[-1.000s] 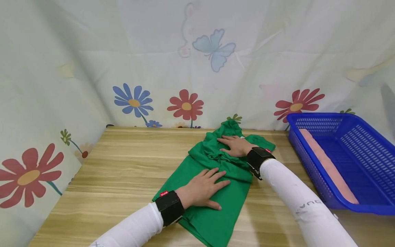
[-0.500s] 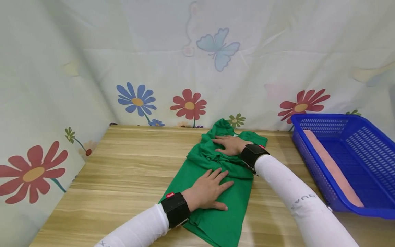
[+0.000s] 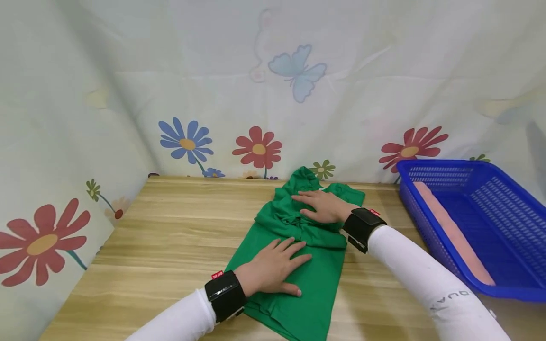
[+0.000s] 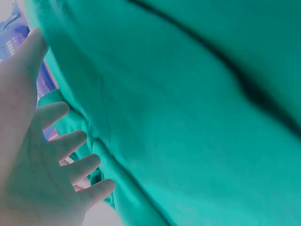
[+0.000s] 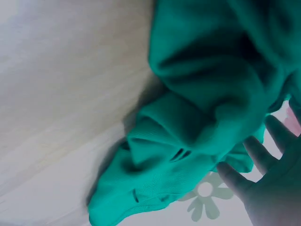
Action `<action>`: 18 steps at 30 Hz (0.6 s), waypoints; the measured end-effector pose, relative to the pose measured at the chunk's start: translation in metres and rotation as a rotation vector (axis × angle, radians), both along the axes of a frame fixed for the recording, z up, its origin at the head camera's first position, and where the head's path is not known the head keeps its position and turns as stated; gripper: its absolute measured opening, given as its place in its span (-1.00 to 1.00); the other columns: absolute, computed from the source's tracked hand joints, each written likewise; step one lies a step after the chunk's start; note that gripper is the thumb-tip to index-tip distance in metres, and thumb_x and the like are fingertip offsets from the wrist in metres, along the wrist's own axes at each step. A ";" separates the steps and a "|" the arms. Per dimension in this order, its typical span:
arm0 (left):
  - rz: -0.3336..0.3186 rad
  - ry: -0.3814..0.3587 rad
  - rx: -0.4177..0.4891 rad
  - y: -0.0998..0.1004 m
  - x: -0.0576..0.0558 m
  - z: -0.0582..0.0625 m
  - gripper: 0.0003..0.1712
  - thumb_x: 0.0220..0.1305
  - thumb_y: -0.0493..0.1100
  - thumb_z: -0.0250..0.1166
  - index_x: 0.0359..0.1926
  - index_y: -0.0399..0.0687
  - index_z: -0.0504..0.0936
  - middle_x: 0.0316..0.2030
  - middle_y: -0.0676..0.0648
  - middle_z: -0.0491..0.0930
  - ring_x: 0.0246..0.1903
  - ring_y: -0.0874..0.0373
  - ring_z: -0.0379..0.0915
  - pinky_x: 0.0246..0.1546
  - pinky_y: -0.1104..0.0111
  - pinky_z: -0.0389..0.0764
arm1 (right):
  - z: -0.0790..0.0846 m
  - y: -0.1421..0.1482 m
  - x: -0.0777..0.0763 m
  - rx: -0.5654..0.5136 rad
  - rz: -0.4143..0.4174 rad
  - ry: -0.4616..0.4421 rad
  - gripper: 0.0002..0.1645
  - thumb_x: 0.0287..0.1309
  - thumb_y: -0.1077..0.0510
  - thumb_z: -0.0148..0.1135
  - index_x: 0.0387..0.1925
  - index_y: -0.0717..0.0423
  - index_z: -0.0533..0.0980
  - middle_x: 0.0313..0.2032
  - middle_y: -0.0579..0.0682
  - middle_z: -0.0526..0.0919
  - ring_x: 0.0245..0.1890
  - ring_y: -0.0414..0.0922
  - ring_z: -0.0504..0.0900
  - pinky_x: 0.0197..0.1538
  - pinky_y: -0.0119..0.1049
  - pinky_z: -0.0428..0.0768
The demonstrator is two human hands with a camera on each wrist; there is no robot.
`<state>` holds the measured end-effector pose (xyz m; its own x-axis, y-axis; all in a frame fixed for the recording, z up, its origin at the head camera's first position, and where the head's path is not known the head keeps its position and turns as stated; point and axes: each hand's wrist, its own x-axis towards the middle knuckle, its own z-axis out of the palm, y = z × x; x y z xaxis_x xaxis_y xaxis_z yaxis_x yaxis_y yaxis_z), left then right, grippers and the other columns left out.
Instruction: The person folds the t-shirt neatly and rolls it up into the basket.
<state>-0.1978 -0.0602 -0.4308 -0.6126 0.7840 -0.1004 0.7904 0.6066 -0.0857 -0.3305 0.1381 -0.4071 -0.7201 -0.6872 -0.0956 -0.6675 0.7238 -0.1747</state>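
Note:
A green shirt (image 3: 317, 296) lies lengthwise on the wooden table, its near part folded flat and its far part bunched in wrinkles. My left hand (image 3: 270, 270), fingers spread and straight, is over the flat part. Over the wrinkled far part is my right hand (image 3: 326, 206), its fingers extended toward the left. In the left wrist view, smooth green fabric (image 4: 188, 117) runs past the fingertips, with a dark crease across it. The right wrist view has loose folds of the shirt (image 5: 202, 108) beside the straight fingers of my right hand (image 5: 277, 183).
A blue plastic basket (image 3: 415, 222) stands on the right of the table. Along its left inner side lies a folded pink cloth (image 3: 452, 232). A flowered curtain (image 3: 222, 90) hangs behind the table's far edge (image 3: 213, 179) and along the left.
The shirt's far end has shifted to the left, with its right-hand sleeve drawn in a little. My left hand has slid slightly left; both hands stay over the shirt.

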 end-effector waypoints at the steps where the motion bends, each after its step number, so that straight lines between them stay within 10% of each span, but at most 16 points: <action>1: -0.002 -0.010 0.003 -0.004 0.001 0.002 -0.08 -0.06 0.51 -0.16 0.30 0.22 0.03 0.31 -0.03 -0.04 0.27 -0.04 -0.13 0.14 0.07 0.12 | 0.001 0.002 0.006 -0.002 0.008 0.011 -0.40 0.21 -0.12 -0.14 0.27 -0.12 0.09 0.26 0.05 0.12 0.22 0.16 0.11 0.11 0.19 0.12; 9: -0.006 -0.047 0.022 -0.038 0.003 0.022 -0.08 -0.06 0.45 -0.01 0.29 0.18 0.06 0.30 -0.06 -0.01 0.25 -0.10 -0.08 0.12 0.02 0.14 | 0.006 0.016 0.058 0.019 0.066 0.176 -0.34 0.16 -0.12 -0.04 0.27 -0.08 0.09 0.26 0.08 0.12 0.22 0.12 0.13 0.07 0.13 0.22; 18: 0.041 -0.117 0.020 -0.065 0.003 0.014 -0.05 -0.07 0.42 0.06 0.30 0.14 0.05 0.29 -0.10 -0.01 0.24 -0.13 -0.07 0.12 0.01 0.13 | -0.003 0.010 0.108 0.007 0.019 0.226 -0.23 0.08 -0.19 0.02 0.27 -0.02 0.09 0.27 0.14 0.06 0.23 0.17 0.08 0.09 0.08 0.25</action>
